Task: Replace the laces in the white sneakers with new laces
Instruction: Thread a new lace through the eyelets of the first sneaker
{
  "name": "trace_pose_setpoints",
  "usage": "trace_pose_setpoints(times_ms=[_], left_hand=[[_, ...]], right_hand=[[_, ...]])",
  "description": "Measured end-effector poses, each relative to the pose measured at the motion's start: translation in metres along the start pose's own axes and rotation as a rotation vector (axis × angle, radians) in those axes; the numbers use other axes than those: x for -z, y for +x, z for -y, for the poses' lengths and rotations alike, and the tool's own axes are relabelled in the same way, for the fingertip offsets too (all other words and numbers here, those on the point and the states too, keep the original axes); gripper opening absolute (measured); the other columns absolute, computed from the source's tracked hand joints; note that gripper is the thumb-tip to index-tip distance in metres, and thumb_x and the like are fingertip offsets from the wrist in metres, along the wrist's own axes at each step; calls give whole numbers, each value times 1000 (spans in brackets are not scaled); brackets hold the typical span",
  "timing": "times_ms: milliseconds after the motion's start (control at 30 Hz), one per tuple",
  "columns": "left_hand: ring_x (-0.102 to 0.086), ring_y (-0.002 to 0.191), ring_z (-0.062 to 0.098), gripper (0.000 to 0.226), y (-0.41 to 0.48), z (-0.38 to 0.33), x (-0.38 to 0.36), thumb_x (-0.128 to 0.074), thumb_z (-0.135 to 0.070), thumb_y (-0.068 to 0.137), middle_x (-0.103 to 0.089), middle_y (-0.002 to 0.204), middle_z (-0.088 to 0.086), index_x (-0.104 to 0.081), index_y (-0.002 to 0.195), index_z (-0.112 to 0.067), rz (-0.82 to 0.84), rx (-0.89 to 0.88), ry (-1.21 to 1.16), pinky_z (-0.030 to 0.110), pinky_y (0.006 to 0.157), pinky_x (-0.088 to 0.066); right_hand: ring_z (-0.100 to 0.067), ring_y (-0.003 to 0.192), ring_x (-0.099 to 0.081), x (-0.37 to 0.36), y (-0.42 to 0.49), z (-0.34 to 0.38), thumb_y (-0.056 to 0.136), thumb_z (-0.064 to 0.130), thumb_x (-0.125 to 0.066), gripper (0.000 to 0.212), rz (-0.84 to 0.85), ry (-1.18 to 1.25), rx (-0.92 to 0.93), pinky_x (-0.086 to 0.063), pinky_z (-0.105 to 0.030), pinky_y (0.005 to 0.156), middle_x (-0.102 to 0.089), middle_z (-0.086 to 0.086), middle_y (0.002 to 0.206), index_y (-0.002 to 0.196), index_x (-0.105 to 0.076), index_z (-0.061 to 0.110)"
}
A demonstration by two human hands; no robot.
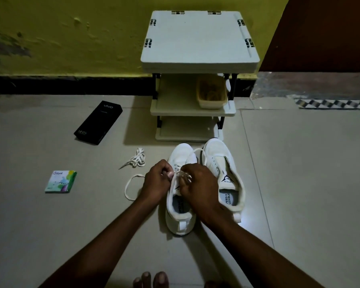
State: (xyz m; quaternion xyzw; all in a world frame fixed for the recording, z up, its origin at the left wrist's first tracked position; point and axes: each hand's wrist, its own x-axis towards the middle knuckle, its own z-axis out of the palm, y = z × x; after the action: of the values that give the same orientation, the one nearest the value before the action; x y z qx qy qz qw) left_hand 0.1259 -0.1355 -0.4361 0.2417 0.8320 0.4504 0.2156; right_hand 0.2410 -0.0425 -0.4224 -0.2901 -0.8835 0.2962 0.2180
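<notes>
Lace [177, 172] is pinched by left hand [157, 180] and right hand [197, 181] over one sneaker [180, 223] (its twin [216, 150] beside).

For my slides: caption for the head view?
Left hand and right hand pinch a lace at one white sneaker; the other sneaker stands alongside.

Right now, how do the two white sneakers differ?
The left sneaker has a lace partly threaded, pinched by the left hand and right hand; the right sneaker shows bare eyelets and no hand holds it. The right sneaker sits farther forward than the left sneaker. Both are white, toes toward the shelf.
</notes>
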Motion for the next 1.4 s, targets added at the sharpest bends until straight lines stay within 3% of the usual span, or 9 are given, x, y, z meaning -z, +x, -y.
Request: trace_pose_setpoints(times_ms=[267, 400, 533, 667, 833, 1033, 1233, 1333, 1400], left_hand=[[-44, 52, 15, 31, 7, -3, 7, -41, 10, 96, -56, 64, 5, -49, 77, -13, -73, 277, -319, 21, 43, -30], [-46, 52, 19, 29, 7, -1, 9, -46, 10, 99, -62, 65, 11, -52, 77, -10, -47, 267, -456, 24, 49, -30], [-59, 62, 17, 13, 2, -2, 8, -61, 0, 97, -69, 80, 18, -67, 86, -1, -1, 232, -517, 22, 56, -49], [-65, 64, 6, 1, -4, -3, 7, -74, 5, 85, -72, 73, 5, -73, 86, 6, 1, 119, -412, 17, 66, -54], [-62, 54, 1, 17, 4, -9, 7, -73, 6, 84, -69, 62, -2, -73, 74, -7, -28, 107, -269, 17, 56, -49], [-70, 74, 7, 17, 4, -4, 25, -76, 8, 76, -75, 80, 0, -78, 81, -8, 139, -140, -67, 19, 70, -54], [-61, 78, 14, 23, 6, 4, 13, -62, 7, 79, -62, 84, 2, -69, 80, -15, -130, -347, 245, 29, 72, -50], [-64, 86, 23, 32, 21, -1, 31, -49, 15, 87, -65, 88, 6, -60, 86, -16, -383, -101, 162, 30, 73, -49], [-69, 78, 28, 26, 35, -13, 47, -42, 2, 101, -69, 78, 7, -52, 84, -15, -414, 196, -390, 31, 67, -50]], right_hand=[[-33, 99, -59, -7, -13, -2, 76, 3, -60, 29, 60, -102, 36, -53, -39, 83, -62, -13, 110, 103, -69, 5], [-31, 101, -58, -8, -12, 1, 78, 6, -53, 30, 78, -117, 6, -52, -38, 84, -60, -14, 112, 105, -67, 4], [-34, 103, -60, -9, -11, 1, 76, 3, -61, 35, 95, -125, 4, -54, -39, 87, -61, -16, 115, 111, -67, 1], [-33, 100, -59, -9, -11, 1, 74, 2, -64, 35, 89, -137, -3, -54, -39, 85, -61, -14, 112, 108, -69, 4], [-32, 101, -59, -8, -12, 0, 73, 2, -66, 37, 80, -147, -14, -52, -37, 86, -61, -14, 113, 109, -68, 4], [-30, 102, -57, -10, -12, -2, 70, 3, -68, 40, 101, -168, -25, -50, -34, 87, -59, -13, 114, 110, -66, 5], [-31, 102, -55, -9, -12, -1, 71, 0, -62, 42, 103, -164, -39, -51, -37, 86, -57, -14, 115, 112, -62, 4], [-31, 103, -54, -9, -12, 0, 68, -4, -58, 46, 92, -146, -43, -46, -31, 87, -54, -14, 116, 113, -60, 4], [-28, 109, -52, -7, -14, 2, 73, -5, -57, 49, 66, -120, -58, -43, -27, 92, -50, -12, 123, 121, -57, 5]])
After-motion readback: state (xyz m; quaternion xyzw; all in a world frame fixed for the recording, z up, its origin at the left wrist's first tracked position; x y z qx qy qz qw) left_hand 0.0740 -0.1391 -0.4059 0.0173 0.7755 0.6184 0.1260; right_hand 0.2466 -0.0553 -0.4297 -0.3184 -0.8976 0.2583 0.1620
